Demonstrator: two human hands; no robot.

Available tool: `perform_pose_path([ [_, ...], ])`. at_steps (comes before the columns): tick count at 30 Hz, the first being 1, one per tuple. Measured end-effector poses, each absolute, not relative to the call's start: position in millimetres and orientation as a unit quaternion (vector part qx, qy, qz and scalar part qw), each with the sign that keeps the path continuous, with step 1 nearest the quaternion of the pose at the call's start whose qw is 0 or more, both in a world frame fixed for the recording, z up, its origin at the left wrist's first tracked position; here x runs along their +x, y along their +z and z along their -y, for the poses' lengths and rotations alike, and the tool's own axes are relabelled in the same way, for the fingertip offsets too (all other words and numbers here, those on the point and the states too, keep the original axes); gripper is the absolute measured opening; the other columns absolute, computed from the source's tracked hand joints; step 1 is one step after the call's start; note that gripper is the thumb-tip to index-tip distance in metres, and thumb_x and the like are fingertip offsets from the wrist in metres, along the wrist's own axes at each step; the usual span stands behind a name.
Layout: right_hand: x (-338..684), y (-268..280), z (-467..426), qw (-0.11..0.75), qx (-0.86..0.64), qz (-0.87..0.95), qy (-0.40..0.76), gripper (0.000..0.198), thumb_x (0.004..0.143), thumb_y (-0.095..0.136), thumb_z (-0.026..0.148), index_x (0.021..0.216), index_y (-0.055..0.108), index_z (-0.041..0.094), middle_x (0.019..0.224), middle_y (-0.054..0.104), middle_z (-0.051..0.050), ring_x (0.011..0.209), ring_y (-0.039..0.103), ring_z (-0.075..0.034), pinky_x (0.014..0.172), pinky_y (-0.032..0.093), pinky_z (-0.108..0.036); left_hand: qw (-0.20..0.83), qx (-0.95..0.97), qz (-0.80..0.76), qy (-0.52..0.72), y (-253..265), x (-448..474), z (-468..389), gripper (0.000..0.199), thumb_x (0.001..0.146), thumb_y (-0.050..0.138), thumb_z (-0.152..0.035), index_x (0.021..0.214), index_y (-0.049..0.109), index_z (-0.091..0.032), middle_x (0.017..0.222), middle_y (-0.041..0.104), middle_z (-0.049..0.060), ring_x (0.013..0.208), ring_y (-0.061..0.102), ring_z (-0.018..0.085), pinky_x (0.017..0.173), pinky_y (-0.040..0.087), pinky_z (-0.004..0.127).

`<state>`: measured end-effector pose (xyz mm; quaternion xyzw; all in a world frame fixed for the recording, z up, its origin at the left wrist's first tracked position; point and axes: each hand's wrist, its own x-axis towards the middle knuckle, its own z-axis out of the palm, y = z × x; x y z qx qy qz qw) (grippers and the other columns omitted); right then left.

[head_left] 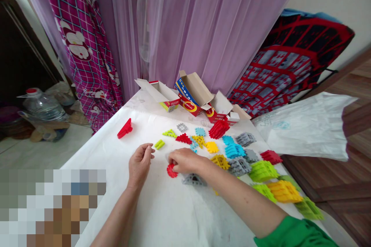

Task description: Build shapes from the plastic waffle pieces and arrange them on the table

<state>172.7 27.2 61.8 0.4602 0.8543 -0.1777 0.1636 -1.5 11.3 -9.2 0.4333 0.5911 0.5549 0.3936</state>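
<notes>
My right hand [185, 161] has its fingers closed on a red round toothed building piece [172, 170] at the table's middle; the fingertips are partly hidden. To its left, my left hand [141, 159] hovers with loosely bent fingers, and nothing shows in them. Just beyond that hand lies a small lime green piece [159, 144]. A grey arched piece [193, 179] is under my right wrist. Farther back are a lime triangle [169, 133], a red triangle [183, 138], a grey square [182, 127] and a yellow piece [212, 147].
Stacks of plastic pieces cover the right side, among them blue [234, 150], lime [263, 171] and yellow [285, 191] ones. Opened cardboard boxes [194, 90] stand at the back. A red long piece [125, 129] lies far left. A white plastic bag [307, 127] hangs at the right edge.
</notes>
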Motion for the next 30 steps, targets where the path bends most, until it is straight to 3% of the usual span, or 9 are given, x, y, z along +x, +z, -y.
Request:
perform_pose_path([
  [5,175,61,-25,0.158,0.453,-0.86,-0.172,0.017,0.08,0.065,0.029,0.096,0.069,0.023,0.105,0.072,-0.004,0.091,0.064,-0.017,0.064,0.037,-0.023,0.392,0.437,-0.591,0.553,-10,-2,-11,0.04,0.076,0.056,-0.056,0.09,0.067,-0.02,0.072,0.069,0.002,0.058,0.064,0.015,0.047,0.044,0.024],
  [12,179,54,-22,0.132,0.44,-0.863,-0.212,0.017,0.076,0.067,0.031,0.092,0.07,0.024,0.086,0.073,0.001,0.078,0.063,-0.016,0.055,0.03,-0.023,0.389,0.44,-0.593,0.551,-12,-2,-11,0.04,0.077,0.056,-0.055,0.091,0.068,-0.02,0.072,0.07,0.002,0.059,0.064,0.015,0.048,0.045,0.024],
  [18,178,51,-40,-0.016,0.54,-0.791,-0.288,0.012,0.075,0.07,0.023,0.086,0.071,0.02,0.08,0.072,0.003,0.072,0.062,-0.011,0.058,0.037,-0.019,0.391,0.438,-0.595,0.548,-11,-3,-11,0.039,0.077,0.056,-0.054,0.092,0.067,-0.02,0.073,0.07,0.003,0.059,0.064,0.015,0.048,0.045,0.024],
  [22,170,44,-53,-0.08,0.611,-0.751,-0.239,0.016,0.078,0.068,0.025,0.093,0.07,0.02,0.085,0.074,0.0,0.077,0.065,-0.014,0.063,0.04,-0.021,0.396,0.436,-0.595,0.547,-9,-3,-11,0.041,0.075,0.057,-0.056,0.091,0.067,-0.02,0.072,0.07,0.003,0.059,0.063,0.016,0.048,0.045,0.025],
  [30,163,37,-45,-0.049,0.61,-0.779,-0.135,0.016,0.087,0.059,0.028,0.097,0.071,0.023,0.101,0.076,-0.003,0.094,0.067,-0.018,0.074,0.043,-0.024,0.402,0.432,-0.597,0.544,-10,-2,-12,0.043,0.074,0.057,-0.057,0.092,0.067,-0.02,0.073,0.07,0.004,0.059,0.063,0.016,0.048,0.045,0.025],
])
